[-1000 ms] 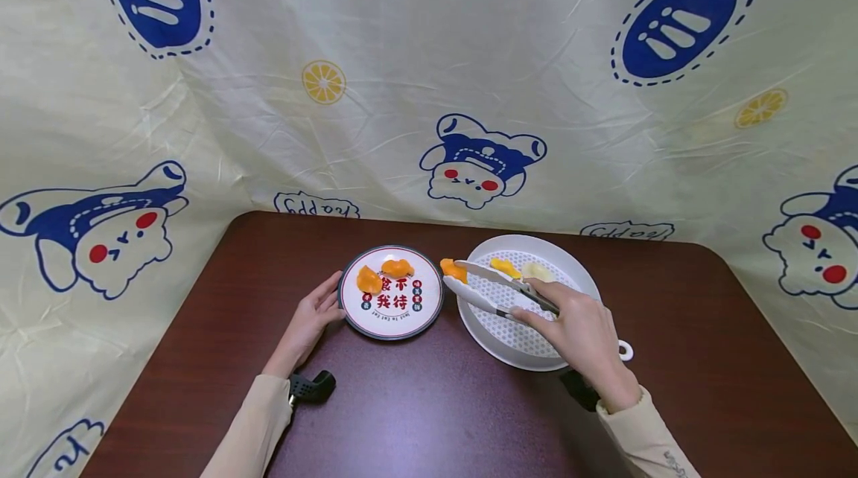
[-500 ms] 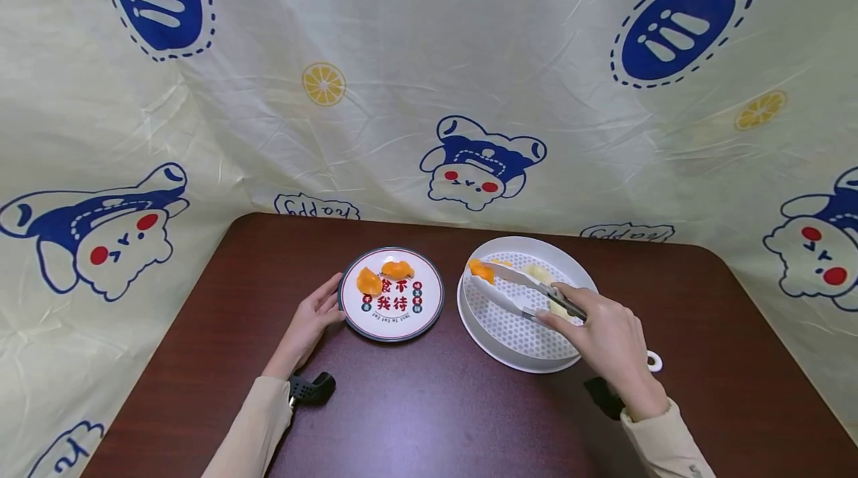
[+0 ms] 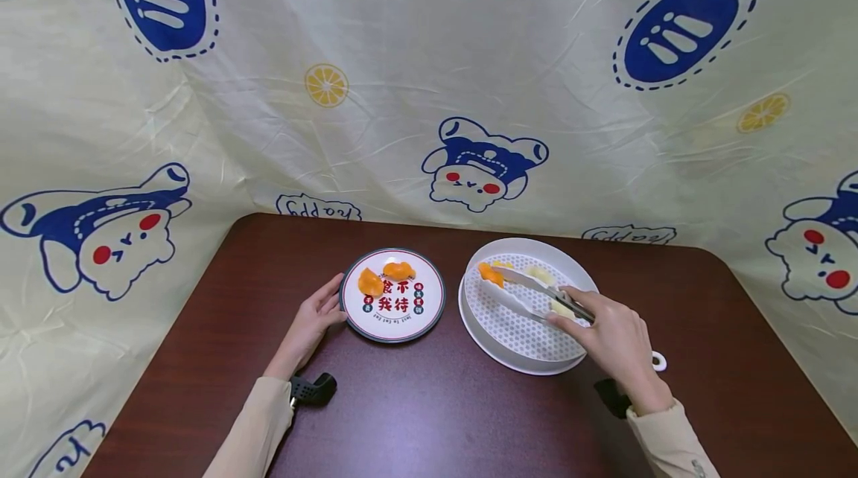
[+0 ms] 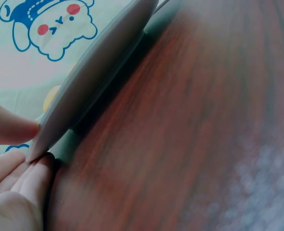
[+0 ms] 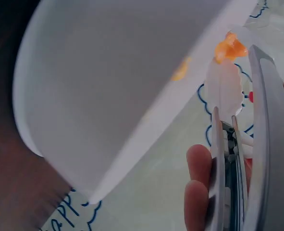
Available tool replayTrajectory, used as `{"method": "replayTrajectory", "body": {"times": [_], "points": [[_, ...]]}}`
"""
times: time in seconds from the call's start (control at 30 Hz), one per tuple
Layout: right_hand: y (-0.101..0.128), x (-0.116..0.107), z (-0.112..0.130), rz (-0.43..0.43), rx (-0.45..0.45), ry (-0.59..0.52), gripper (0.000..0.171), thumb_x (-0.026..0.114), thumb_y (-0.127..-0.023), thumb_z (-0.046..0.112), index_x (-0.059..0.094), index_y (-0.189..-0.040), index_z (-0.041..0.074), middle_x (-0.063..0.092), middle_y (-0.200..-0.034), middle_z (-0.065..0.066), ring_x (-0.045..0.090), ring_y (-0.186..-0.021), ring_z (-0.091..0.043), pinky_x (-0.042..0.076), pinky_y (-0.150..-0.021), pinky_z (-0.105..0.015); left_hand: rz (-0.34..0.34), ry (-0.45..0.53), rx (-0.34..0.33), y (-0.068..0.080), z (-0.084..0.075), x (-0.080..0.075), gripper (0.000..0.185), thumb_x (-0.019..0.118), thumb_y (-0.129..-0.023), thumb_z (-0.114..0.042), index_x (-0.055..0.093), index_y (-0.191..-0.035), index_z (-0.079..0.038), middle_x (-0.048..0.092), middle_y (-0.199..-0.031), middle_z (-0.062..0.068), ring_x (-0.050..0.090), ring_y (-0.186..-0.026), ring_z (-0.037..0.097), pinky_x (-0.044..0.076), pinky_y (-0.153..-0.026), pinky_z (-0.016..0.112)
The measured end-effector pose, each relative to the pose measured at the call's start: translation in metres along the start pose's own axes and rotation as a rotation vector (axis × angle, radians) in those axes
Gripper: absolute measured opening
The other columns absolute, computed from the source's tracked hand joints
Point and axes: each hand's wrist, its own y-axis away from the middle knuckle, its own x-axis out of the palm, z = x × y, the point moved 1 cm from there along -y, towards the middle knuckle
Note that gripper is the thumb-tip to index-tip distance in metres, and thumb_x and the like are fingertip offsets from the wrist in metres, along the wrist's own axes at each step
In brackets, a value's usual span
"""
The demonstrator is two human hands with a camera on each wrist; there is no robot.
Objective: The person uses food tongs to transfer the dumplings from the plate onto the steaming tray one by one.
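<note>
In the head view my left hand (image 3: 315,320) pinches the left rim of a round white plate (image 3: 395,326) with red characters and a dark edge. The left wrist view has the thumb over the rim and fingers beneath it. Two orange pieces (image 3: 371,282) lie on the plate. My right hand (image 3: 615,330) grips metal tongs (image 3: 536,286) with pale tips. Between those tips is another orange piece (image 3: 491,274), above a white perforated basket (image 3: 536,344). A yellow piece (image 3: 503,264) and pale pieces (image 3: 539,274) sit in the basket, partly behind the tongs.
Both vessels stand on a dark brown table (image 3: 415,403). A white loop handle (image 3: 660,361) sticks out at the basket's right, near my right wrist. A printed cloth (image 3: 375,143) hangs behind the table.
My right hand has moved right, carrying the tongs and orange piece from the gap near the plate to over the basket. The left hand and plate have stayed put.
</note>
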Motion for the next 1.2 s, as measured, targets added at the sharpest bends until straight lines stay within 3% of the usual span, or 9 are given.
{"method": "replayTrajectory", "body": {"times": [0.53,1.2], "points": [[-0.002,0.012,-0.007,0.099,0.057,0.025,0.054,0.077,-0.076,0.039,0.069,-0.115,0.003,0.067,-0.105,-0.022,0.064,-0.078,-0.037,0.046,-0.047,-0.044,0.004,-0.002,0.006,-0.001,0.0,0.0,0.072,0.051,-0.085,0.014,0.021,-0.15,0.002,0.021,-0.155,0.016,0.029,-0.138,0.028,0.035,-0.103,0.026],[-0.004,0.011,0.002,0.103,0.086,0.029,0.057,0.077,-0.075,0.042,0.068,-0.116,0.003,0.067,-0.108,-0.022,0.064,-0.081,-0.041,0.047,-0.05,-0.05,0.002,-0.007,0.012,-0.001,0.002,0.0,0.073,0.052,-0.085,0.014,0.022,-0.15,0.002,0.022,-0.155,0.016,0.03,-0.138,0.029,0.036,-0.103,0.026]]}}
